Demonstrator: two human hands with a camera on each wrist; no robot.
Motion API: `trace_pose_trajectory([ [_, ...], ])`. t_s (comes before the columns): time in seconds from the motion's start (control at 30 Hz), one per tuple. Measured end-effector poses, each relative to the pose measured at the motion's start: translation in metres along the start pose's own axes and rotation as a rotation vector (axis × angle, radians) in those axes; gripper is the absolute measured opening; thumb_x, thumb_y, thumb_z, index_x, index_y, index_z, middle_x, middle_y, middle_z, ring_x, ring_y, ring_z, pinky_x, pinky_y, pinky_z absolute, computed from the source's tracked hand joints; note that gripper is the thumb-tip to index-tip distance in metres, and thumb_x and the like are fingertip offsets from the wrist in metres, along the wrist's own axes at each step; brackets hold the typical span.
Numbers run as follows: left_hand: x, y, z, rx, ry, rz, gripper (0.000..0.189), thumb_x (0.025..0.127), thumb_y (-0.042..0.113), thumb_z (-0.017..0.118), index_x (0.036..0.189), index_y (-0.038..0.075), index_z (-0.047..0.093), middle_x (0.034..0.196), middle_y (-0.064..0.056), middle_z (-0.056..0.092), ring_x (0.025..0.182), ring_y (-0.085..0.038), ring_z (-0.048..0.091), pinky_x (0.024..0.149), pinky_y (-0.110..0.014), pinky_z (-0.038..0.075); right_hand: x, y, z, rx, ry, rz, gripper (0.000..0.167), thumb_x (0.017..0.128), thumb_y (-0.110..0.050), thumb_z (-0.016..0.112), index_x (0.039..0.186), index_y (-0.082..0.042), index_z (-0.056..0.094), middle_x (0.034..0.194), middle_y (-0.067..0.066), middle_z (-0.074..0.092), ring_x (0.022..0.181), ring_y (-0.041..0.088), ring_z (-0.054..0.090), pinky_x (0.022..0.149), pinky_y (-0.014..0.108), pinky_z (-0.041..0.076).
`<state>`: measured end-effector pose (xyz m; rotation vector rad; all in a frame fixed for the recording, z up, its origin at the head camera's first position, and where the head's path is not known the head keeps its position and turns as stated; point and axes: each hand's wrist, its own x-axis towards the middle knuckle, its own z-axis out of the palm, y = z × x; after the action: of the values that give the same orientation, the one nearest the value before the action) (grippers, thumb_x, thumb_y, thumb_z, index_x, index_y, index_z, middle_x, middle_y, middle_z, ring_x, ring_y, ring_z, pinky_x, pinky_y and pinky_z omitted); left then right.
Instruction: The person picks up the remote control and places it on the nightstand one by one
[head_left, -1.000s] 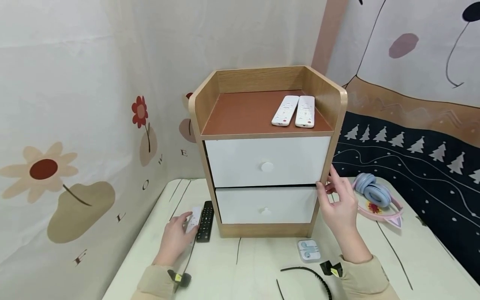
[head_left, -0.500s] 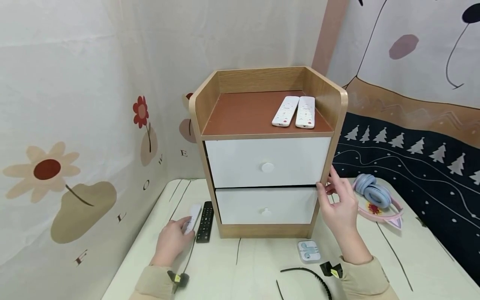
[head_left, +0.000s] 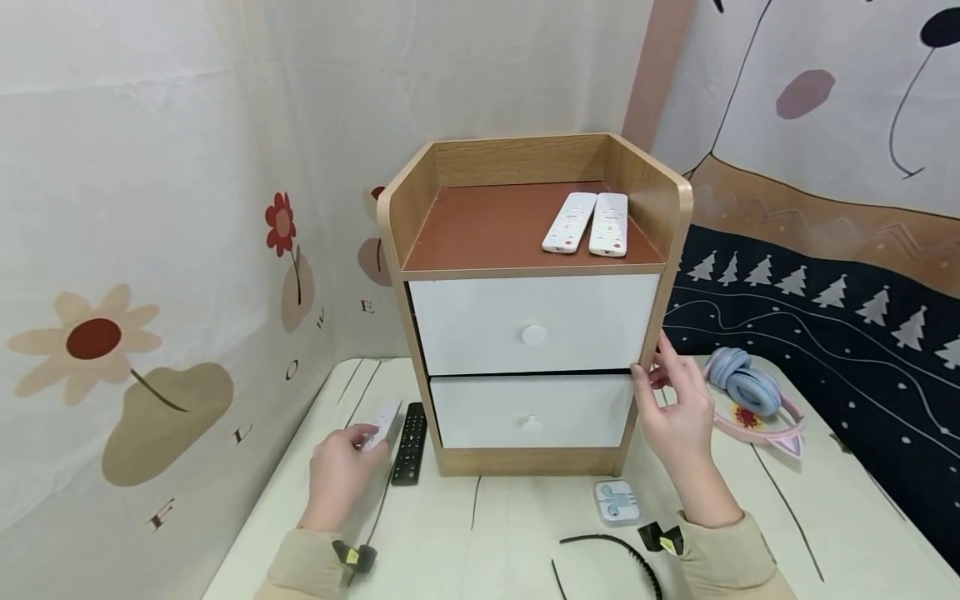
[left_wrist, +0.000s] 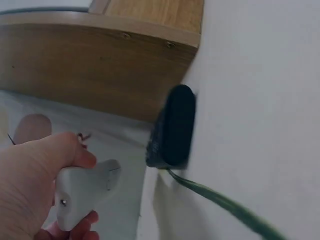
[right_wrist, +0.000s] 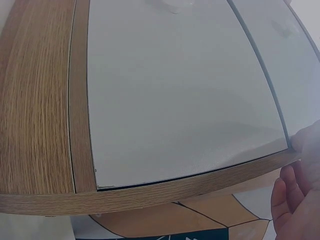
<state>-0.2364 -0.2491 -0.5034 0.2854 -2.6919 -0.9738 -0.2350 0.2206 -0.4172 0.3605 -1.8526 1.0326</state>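
Note:
My left hand point(head_left: 343, 473) grips a white remote control point(head_left: 384, 422) at its near end, left of the cabinet. In the left wrist view the thumb lies over the white remote control point(left_wrist: 82, 192) and fingertips show under it. Beside it a black remote control point(head_left: 409, 443) lies along the cabinet's left foot. My right hand point(head_left: 678, 408) touches the right side of the wooden cabinet point(head_left: 525, 461), thumb at the front edge and fingers along the outer wall. Two white drawers with round knobs are closed. Another two white remote controls point(head_left: 590, 223) lie on the brown top.
An earphone case point(head_left: 617, 502) lies before the cabinet, with a black headband point(head_left: 622, 546) nearer me. Pink-banded headphones with blue ear pads point(head_left: 745, 381) lie to the right. Patterned curtains point(head_left: 187, 167) close in the table point(head_left: 450, 533) at the back and sides.
My left hand has shifted slightly left, and its fingers have come round the white remote control, which now sits at a steeper tilt. My right hand stays at the cabinet's side.

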Motion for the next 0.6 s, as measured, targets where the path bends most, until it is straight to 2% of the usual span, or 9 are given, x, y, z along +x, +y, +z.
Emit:
trace_pose_trajectory([
  [0.17,0.002,0.016,-0.011,-0.031,0.106,0.059,0.038,0.091,0.03,0.081,0.125,0.012,0.082,0.108,-0.016,0.08,0.09,-0.027,0.071,0.069,-0.027,0.051,0.001,-0.002,0.001,0.001,0.02,-0.021,0.07,0.089,0.014,0.079,0.155,-0.002,0.061,0.106,0.027,0.067,0.09,-0.012,0.055,0.087,-0.001,0.046],
  [0.33,0.003,0.035,-0.021,-0.048,0.196,0.139,0.033,0.09,0.03,0.086,0.117,0.012,0.084,0.101,-0.014,0.078,0.087,-0.025,0.071,0.068,-0.027,0.049,0.0,-0.001,0.001,-0.015,0.009,-0.003,0.068,0.093,0.011,0.078,0.157,-0.004,0.059,0.108,0.027,0.067,0.091,-0.011,0.055,0.088,-0.001,0.046],
  [0.5,0.005,0.06,-0.035,-0.068,0.302,0.224,0.028,0.087,0.027,0.089,0.11,0.013,0.085,0.095,-0.01,0.078,0.083,-0.024,0.072,0.065,-0.027,0.049,0.0,-0.001,0.002,-0.012,0.022,-0.034,0.07,0.089,0.014,0.079,0.155,-0.002,0.061,0.106,0.028,0.066,0.089,-0.009,0.055,0.087,-0.001,0.046],
  [0.6,0.007,0.077,-0.047,-0.111,0.36,0.277,0.026,0.085,0.024,0.09,0.108,0.011,0.085,0.093,-0.011,0.079,0.08,-0.024,0.072,0.061,-0.023,0.049,0.0,-0.001,0.002,-0.005,0.025,-0.037,0.07,0.089,0.014,0.079,0.154,-0.001,0.061,0.106,0.027,0.067,0.089,-0.011,0.054,0.087,-0.001,0.046],
])
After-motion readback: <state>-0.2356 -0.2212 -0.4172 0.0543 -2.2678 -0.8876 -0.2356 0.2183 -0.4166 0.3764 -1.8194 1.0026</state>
